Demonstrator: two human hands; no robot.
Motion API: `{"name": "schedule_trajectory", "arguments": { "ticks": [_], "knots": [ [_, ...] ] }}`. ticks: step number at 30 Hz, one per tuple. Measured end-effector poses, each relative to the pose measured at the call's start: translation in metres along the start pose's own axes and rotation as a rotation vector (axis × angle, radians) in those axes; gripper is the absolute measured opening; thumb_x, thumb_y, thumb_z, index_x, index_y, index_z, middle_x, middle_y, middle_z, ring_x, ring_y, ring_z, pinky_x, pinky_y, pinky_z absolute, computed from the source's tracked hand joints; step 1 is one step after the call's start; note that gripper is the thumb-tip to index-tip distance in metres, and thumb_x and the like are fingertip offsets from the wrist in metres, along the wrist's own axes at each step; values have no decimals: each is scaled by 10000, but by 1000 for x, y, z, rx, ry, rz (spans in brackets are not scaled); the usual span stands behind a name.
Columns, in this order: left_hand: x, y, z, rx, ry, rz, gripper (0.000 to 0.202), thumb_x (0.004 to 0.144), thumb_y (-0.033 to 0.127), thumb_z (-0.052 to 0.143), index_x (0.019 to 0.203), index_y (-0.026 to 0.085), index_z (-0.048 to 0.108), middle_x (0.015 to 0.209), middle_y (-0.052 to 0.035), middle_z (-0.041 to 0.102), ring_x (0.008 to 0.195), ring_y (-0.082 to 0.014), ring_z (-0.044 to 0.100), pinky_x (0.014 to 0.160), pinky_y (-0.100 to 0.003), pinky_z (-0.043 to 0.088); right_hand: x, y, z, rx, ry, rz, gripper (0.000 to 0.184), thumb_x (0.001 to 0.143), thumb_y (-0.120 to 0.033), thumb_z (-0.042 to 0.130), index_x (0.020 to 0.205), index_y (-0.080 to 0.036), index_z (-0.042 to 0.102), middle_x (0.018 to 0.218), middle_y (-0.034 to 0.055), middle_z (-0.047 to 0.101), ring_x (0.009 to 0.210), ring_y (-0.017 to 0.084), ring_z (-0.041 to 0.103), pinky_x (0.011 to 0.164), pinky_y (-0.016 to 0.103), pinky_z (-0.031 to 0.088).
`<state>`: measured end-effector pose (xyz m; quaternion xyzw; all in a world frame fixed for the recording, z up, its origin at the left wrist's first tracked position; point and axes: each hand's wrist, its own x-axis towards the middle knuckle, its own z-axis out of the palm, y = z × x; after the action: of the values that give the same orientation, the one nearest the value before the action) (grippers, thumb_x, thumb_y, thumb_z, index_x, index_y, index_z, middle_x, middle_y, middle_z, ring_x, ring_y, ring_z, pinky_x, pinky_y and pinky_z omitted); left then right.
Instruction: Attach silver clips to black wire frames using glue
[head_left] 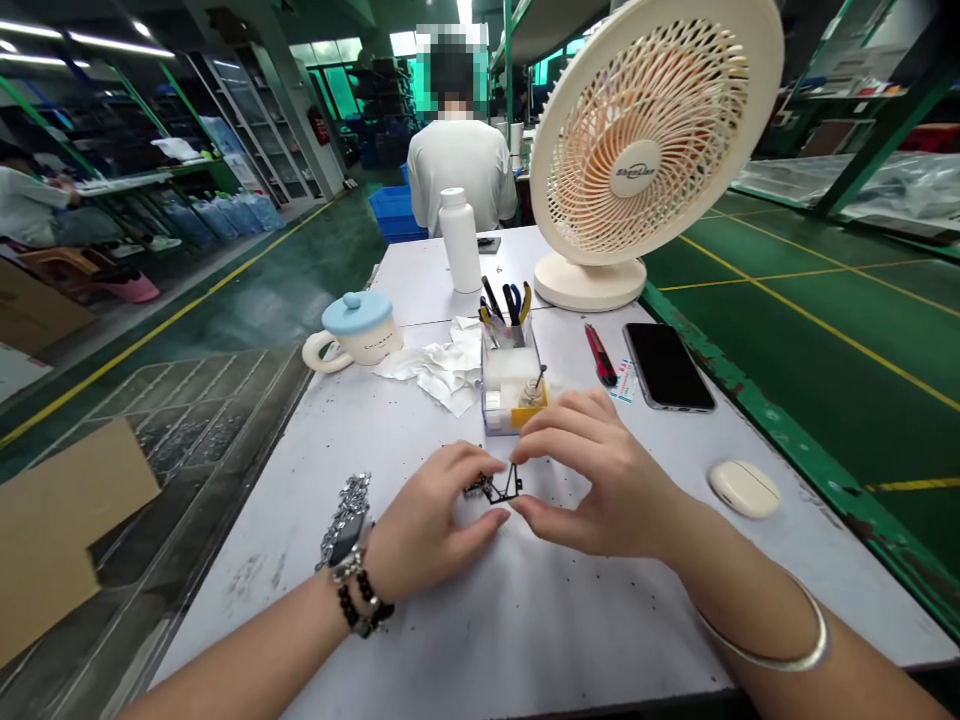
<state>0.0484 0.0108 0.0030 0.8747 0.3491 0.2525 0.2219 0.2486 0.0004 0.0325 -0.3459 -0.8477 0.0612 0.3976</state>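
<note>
Both my hands meet over the middle of the white table (525,620) and pinch one small black framed part (501,487) between them. My left hand (435,520) grips its left end with thumb and fingers curled; a watch and bead bracelets sit on that wrist. My right hand (600,480) pinches the right end between thumb and forefinger, with a silver bangle further up the arm. Small black specks lie scattered on the table around the part.
Behind my hands stands a clear tool holder (510,385) with pliers, beside crumpled tissue (442,370) and a blue-lidded mug (360,335). A phone (667,365), red cutter (600,355), white earbud case (745,488), fan (645,140) and white bottle (460,240) are around. A person in white sits beyond.
</note>
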Motion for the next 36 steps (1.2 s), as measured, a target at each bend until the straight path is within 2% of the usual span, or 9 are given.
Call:
{"name": "schedule_trajectory", "arguments": {
  "ticks": [2,5,16,21,24,26,29,32,36],
  "knots": [
    [-5,-7,-16,-83,72,-7,415,778,203,615,1167,178,471,1041,-76,544,940,-178,526,819,-339,485,0,1,4,-23,-12,-4,193,676,-201,654,839,-184,551,783,5,612,753,161,500,704,337,330],
    [-12,-13,-28,-239,167,61,413,752,217,681,1134,195,528,1074,-83,553,1003,-199,529,862,-350,481,0,1,12,-34,-28,-1,212,671,-198,658,847,-187,541,787,9,614,748,163,511,685,336,322],
    [-23,-21,-18,-336,272,18,258,706,167,730,949,168,643,936,-61,634,877,-166,603,778,-296,521,-2,-8,38,3,47,49,253,670,-190,682,883,-194,545,769,16,635,695,162,542,661,356,390],
    [-24,-24,-16,-394,340,-31,246,713,123,704,941,173,628,920,-60,631,883,-176,597,777,-323,528,0,3,2,-89,-141,78,395,758,-296,689,1108,-185,544,1008,62,640,929,208,569,809,388,427],
    [-25,-23,-18,-356,381,-30,255,704,111,703,936,174,622,916,-51,630,887,-172,594,768,-315,532,-4,7,-21,-150,-205,208,170,795,-294,640,959,-254,625,952,13,648,900,187,589,759,338,485],
    [-26,-21,-20,-291,392,-27,245,697,116,708,921,167,625,907,-45,632,874,-160,597,760,-293,530,-13,5,-22,-127,-350,315,68,813,-271,601,871,-277,637,891,-8,649,824,163,607,680,299,519],
    [-27,-18,-22,-177,406,-26,221,690,152,722,893,150,635,893,-40,639,838,-136,605,740,-253,524,-35,-2,-5,-52,-501,526,113,839,-220,543,868,-272,639,891,7,643,783,159,619,630,283,545],
    [-28,-16,-21,-132,412,-33,201,696,169,716,879,140,638,886,-43,644,829,-133,610,743,-254,520,-58,-7,14,-17,-442,680,137,848,-239,538,932,-248,646,938,45,629,765,168,625,578,276,548],
    [-29,-14,-17,-126,406,-30,195,699,165,705,880,142,639,891,-52,647,833,-148,610,735,-276,521,-73,-12,27,-96,-294,589,142,843,-230,547,924,-237,664,917,64,616,790,186,622,594,295,546]
  ]
}}
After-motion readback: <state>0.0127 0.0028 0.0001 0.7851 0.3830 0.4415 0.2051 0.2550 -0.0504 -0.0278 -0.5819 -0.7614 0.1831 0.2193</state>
